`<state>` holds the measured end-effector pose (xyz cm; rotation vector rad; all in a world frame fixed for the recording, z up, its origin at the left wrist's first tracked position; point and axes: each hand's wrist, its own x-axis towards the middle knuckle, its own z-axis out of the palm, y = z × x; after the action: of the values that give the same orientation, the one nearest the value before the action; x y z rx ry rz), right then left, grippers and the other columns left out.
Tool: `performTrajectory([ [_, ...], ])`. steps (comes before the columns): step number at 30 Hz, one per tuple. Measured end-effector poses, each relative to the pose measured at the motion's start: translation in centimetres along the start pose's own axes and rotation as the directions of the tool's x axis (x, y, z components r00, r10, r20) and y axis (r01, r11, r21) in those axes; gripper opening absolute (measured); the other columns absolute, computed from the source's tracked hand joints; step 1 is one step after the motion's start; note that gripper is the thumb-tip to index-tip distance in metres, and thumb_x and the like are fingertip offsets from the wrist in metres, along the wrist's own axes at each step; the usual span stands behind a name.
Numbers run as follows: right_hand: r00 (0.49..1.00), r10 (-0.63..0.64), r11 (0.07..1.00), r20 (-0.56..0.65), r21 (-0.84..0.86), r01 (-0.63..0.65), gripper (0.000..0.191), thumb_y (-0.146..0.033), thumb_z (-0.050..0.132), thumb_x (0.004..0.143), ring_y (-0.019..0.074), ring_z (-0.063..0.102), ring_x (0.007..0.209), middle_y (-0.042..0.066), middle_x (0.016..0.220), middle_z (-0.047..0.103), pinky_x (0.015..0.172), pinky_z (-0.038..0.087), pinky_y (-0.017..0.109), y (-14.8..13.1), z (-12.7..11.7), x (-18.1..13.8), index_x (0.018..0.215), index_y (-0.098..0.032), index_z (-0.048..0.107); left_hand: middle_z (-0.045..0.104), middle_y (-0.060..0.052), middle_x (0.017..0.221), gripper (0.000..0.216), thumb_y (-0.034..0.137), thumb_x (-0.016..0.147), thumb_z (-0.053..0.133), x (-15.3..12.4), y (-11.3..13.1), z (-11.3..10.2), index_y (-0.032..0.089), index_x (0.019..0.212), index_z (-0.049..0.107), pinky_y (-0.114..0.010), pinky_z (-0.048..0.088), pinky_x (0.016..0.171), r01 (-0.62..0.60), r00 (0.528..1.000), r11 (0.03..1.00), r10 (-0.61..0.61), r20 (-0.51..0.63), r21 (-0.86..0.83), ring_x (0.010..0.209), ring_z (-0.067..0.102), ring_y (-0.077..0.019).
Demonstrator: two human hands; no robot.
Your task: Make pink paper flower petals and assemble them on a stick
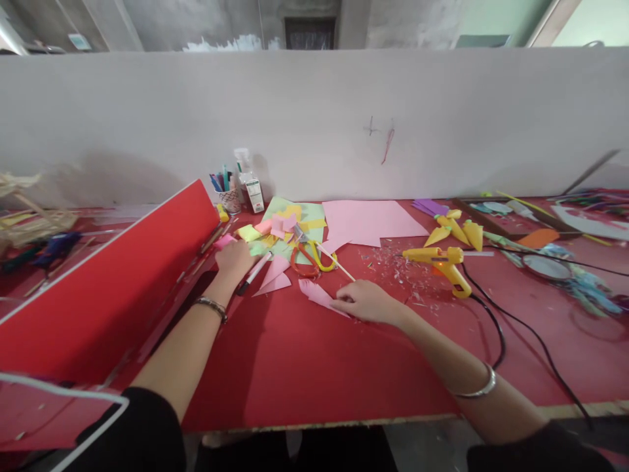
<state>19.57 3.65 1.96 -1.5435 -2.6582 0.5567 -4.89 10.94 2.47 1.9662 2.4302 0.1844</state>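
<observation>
My left hand (236,259) reaches over the table by a bright pink piece of paper (225,242); its fingers are mostly hidden behind the back of the hand. A capped white marker (255,272) lies just right of it. My right hand (367,302) is closed, its fingertips on one end of a pink paper strip (317,294) with a fringed far end. A thin pale stick (338,262) runs from the scissors to the knuckles of this hand; whether the hand also grips it, I cannot tell. Scissors (305,261) with red and yellow handles lie between both hands.
Pink sheets (368,219) and green paper (307,211) lie at the back. A yellow glue gun (445,262) with a black cable sits to the right, beside yellow paper cones (457,233). A red board (118,282) leans at left. A pen cup (228,198) and bottle (242,167) stand behind.
</observation>
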Motion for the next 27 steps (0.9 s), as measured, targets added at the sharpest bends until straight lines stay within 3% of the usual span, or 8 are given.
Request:
performTrajectory([
  [5, 1.000, 0.010, 1.000, -0.022, -0.015, -0.011, 0.039, -0.039, 0.037, 0.080, 0.0068, 0.031, 0.047, -0.001, 0.050, 0.041, 0.046, 0.017, 0.022, 0.0, 0.1, 0.0, 0.050, -0.015, 0.043, 0.061, -0.018, 0.093, 0.032, 0.036, 0.067, 0.054, 0.6, 0.1, -0.3, 0.011, 0.086, 0.061, -0.035, 0.044, 0.064, -0.046, 0.999, 0.999, 0.046, -0.011, -0.006, 0.087, 0.057, -0.0321],
  [8, 1.000, 0.012, 1.000, -0.022, -0.019, -0.012, 0.038, -0.039, 0.037, 0.080, 0.0070, 0.031, 0.047, -0.001, 0.050, 0.041, 0.046, 0.017, 0.022, 0.0, 0.2, 0.0, 0.050, -0.016, 0.043, 0.056, -0.016, 0.102, 0.031, 0.032, 0.072, 0.048, 0.5, -0.1, -0.9, 0.012, 0.094, 0.059, -0.034, 0.044, 0.070, -0.111, 0.990, 0.993, 0.108, -0.087, -0.032, 0.096, 0.053, -0.0298],
  [11, 1.000, 0.000, 1.000, -0.019, -0.020, 0.000, 0.039, -0.040, 0.036, 0.081, 0.0078, 0.034, 0.049, 0.000, 0.053, 0.046, 0.047, 0.019, 0.022, 0.1, 0.2, -0.1, 0.051, -0.016, 0.046, 0.052, -0.010, 0.109, 0.034, 0.033, 0.074, 0.046, -0.1, -0.2, -1.5, 0.016, 0.102, 0.054, -0.027, 0.043, 0.078, -0.275, 0.955, 0.947, 0.249, -0.159, -0.168, 0.100, 0.050, -0.0214],
  [14, 0.999, 0.008, 1.000, -0.041, -0.002, -0.008, 0.039, -0.042, 0.035, 0.081, 0.0088, 0.039, 0.051, 0.001, 0.056, 0.050, 0.049, 0.021, 0.022, 0.0, 0.2, -0.1, 0.055, -0.016, 0.050, 0.052, -0.008, 0.106, 0.035, 0.033, 0.070, 0.047, -1.6, 0.2, -1.8, 0.015, 0.099, 0.053, -0.025, 0.044, 0.074, -0.479, 0.873, 0.655, 0.421, -0.244, -0.584, 0.094, 0.051, -0.0186],
  [17, 0.990, 0.052, 0.999, -0.130, 0.021, -0.050, 0.039, -0.043, 0.036, 0.081, 0.0091, 0.038, 0.049, 0.000, 0.053, 0.048, 0.049, 0.022, 0.022, -0.3, 0.3, -0.1, 0.055, -0.017, 0.050, 0.054, -0.006, 0.095, 0.032, 0.037, 0.070, 0.047, -3.9, 0.8, -1.5, 0.016, 0.094, 0.051, -0.024, 0.044, 0.065, -0.427, 0.843, 0.377, 0.495, -0.211, -0.822, 0.080, 0.052, -0.0149],
  [20, 0.946, 0.109, 0.991, -0.305, 0.107, -0.080, 0.033, -0.038, 0.037, 0.081, 0.0085, 0.036, 0.046, -0.002, 0.049, 0.045, 0.047, 0.024, 0.023, -0.9, 0.4, -0.1, 0.060, -0.017, 0.052, 0.053, -0.003, 0.081, 0.018, 0.029, 0.073, 0.040, -6.0, 1.3, -0.9, 0.018, 0.085, 0.047, -0.023, 0.041, 0.056, -0.411, 0.801, 0.294, 0.569, -0.188, -0.863, 0.063, 0.048, -0.0107],
  [24, 0.843, -0.056, 0.939, -0.535, 0.259, 0.227, 0.021, -0.028, 0.037, 0.082, 0.0082, 0.044, 0.053, 0.001, 0.064, 0.054, 0.053, 0.035, 0.021, -1.8, 0.8, -0.5, 0.076, -0.017, 0.054, 0.053, -0.002, 0.080, 0.015, 0.017, 0.073, 0.034, -7.6, 2.0, 0.1, 0.018, 0.082, 0.045, -0.026, 0.040, 0.065, -0.598, 0.702, 0.375, 0.671, -0.237, -0.708, 0.073, 0.048, -0.0132],
  [27, 0.791, -0.202, 0.867, -0.577, 0.270, 0.418, 0.016, -0.026, 0.042, 0.082, 0.0097, 0.049, 0.063, 0.002, 0.073, 0.055, 0.060, 0.040, 0.023, -2.3, 1.2, -0.8, 0.081, -0.018, 0.056, 0.056, -0.003, 0.083, 0.016, 0.015, 0.072, 0.035, -8.1, 2.4, 0.6, 0.018, 0.084, 0.045, -0.027, 0.040, 0.066, -0.675, 0.653, 0.406, 0.717, -0.243, -0.616, 0.075, 0.050, -0.0148],
])
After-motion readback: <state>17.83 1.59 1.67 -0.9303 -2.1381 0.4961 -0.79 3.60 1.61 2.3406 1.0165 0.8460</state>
